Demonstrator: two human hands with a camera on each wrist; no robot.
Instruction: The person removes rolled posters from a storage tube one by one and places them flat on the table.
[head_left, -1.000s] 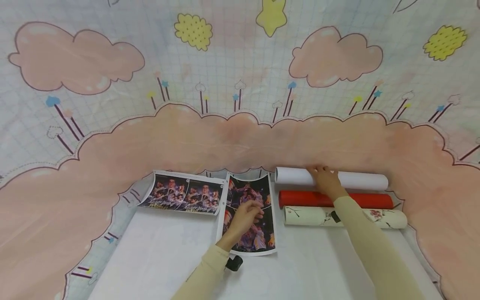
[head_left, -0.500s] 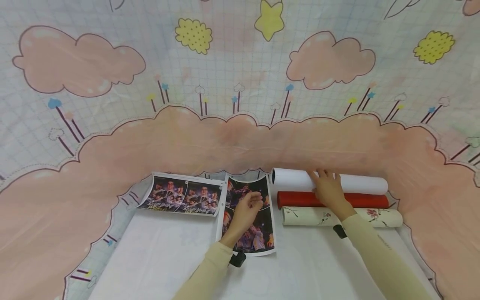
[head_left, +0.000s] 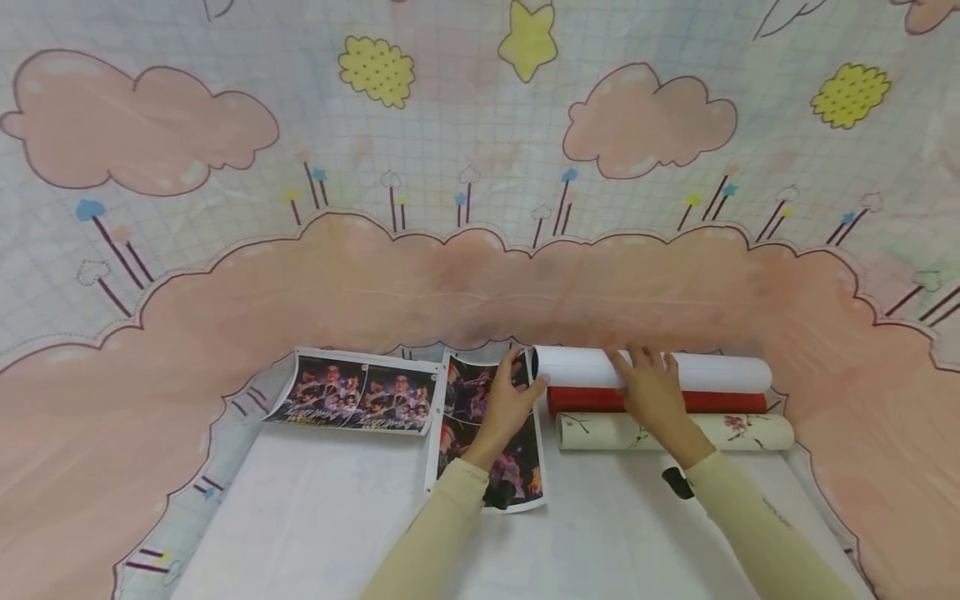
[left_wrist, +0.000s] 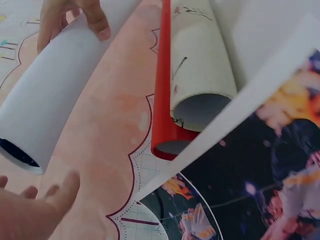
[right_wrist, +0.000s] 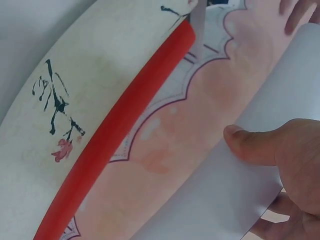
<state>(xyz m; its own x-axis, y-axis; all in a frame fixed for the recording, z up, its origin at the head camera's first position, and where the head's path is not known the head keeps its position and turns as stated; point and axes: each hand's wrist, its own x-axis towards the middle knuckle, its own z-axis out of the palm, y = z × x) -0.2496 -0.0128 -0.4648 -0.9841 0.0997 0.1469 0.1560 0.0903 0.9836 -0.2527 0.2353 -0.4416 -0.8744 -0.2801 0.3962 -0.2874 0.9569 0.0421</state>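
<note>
My right hand (head_left: 654, 390) grips a white paper roll (head_left: 720, 374) around its middle, thumb on the near side in the right wrist view. The roll is raised off the surface, apart from the red roll (right_wrist: 125, 107). My left hand (head_left: 512, 407) is at the roll's left end, thumb and fingers spread. In the left wrist view, those fingers (left_wrist: 67, 192) stand just short of the roll's dark hollow end (left_wrist: 20, 154). Below my left hand lies a dark concert-style poster (head_left: 528, 462) with curling edges.
A cream roll with plum blossom print (head_left: 600, 432) lies in front of the red roll. Another printed poster (head_left: 360, 392) is to the left, its corner curled up. A pink cloud-patterned cloth (head_left: 480, 283) rises behind the white tabletop (head_left: 322, 508).
My left hand has moved right and spread its fingers toward the white roll's left end. My right hand has raised the white roll and brought it slightly left and nearer.
</note>
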